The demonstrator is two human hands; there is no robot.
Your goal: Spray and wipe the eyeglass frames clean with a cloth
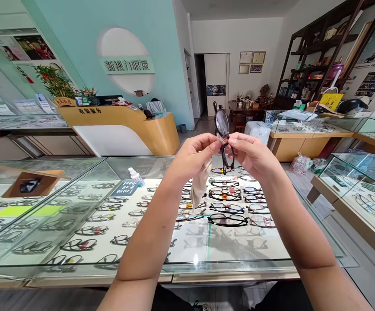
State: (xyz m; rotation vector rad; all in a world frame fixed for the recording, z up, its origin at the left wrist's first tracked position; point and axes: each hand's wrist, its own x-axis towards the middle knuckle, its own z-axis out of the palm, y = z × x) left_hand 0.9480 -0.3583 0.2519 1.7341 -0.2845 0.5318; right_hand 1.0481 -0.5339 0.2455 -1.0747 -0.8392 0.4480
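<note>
Dark-framed eyeglasses [221, 122] are held up on end above the glass display case, one lens over the other. My left hand [195, 155] is closed on a beige cleaning cloth [201, 185], pinching a fold of it against the frame near the bridge; the rest of the cloth hangs below. On the other side, my right hand [251, 152] grips the frame near its middle with thumb and fingers. Part of the frame is hidden behind the fingertips. Several rows of eyeglasses [228, 220] lie below, inside the case.
A white spray bottle [136, 177] and a blue card [125, 188] stand out left of my arms on the display case [187, 267]. Farther left is a wooden box [28, 185]. A wooden reception counter [161, 134] stands beyond, and another glass case [362, 185] is at right.
</note>
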